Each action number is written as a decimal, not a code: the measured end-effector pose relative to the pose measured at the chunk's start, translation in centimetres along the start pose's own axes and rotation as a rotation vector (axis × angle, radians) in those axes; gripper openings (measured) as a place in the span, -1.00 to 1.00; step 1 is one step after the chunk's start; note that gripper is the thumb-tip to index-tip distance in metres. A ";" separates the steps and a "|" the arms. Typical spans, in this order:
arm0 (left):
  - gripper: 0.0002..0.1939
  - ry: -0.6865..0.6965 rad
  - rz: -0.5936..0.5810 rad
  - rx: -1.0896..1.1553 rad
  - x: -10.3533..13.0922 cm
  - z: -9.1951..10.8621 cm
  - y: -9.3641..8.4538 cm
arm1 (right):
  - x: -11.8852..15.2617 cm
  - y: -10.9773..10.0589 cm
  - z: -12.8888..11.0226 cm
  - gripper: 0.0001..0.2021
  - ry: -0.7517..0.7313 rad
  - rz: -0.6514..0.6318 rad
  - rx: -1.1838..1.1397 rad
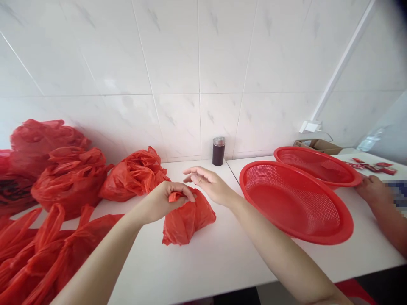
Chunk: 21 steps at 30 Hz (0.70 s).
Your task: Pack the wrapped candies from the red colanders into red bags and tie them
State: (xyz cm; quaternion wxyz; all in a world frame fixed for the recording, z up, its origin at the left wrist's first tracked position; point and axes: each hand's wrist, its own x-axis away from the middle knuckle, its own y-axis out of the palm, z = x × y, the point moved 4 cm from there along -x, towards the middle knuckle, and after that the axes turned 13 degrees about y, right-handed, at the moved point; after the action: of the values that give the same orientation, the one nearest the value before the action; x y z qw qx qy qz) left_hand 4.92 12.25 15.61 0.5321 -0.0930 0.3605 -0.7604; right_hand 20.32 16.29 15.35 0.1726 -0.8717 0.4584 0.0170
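A small red plastic bag [190,220], bunched and rounded with something inside that I cannot see, rests on the white table in front of me. Its gathered top is pinched by my left hand [167,199], thumb and fingers closed on the plastic. Just above and behind the bag, my right hand [208,183] hovers with fingers stretched out to the left and nothing in them. Close behind my left hand lies another crumpled red bag [135,174].
Several filled red bags [70,182] crowd the left side. To the right stand two red perforated baskets [286,203], with a co-worker's hand [373,190] at the far one. A dark tumbler [218,151] stands near the wall; small red packets [373,166] and a cardboard box [321,146] lie back right.
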 end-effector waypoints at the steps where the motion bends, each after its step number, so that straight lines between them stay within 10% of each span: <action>1: -0.80 0.009 0.063 -0.091 0.0 -0.2 0.2 | -0.7 0.4 1.4 -0.74 0.049 -0.019 -0.033; 9: -0.65 0.189 0.474 -0.469 1.0 -0.4 1.9 | -1.2 2.6 4.9 -0.80 0.155 -0.288 -0.381; 14: -0.60 -0.010 0.376 -0.365 3.2 -2.7 2.8 | -0.6 1.4 5.8 -0.73 0.155 -0.095 -0.240; 21: -0.55 -0.253 0.526 -0.085 9.0 -7.3 5.6 | -1.1 -1.1 13.1 -0.71 0.380 0.413 -0.130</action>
State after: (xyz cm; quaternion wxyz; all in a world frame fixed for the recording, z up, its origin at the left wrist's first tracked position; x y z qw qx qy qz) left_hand 1.52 6.71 4.51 0.7472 -0.1128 0.3348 -0.5629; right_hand 22.28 21.84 3.56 0.0203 -0.7567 0.6482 -0.0826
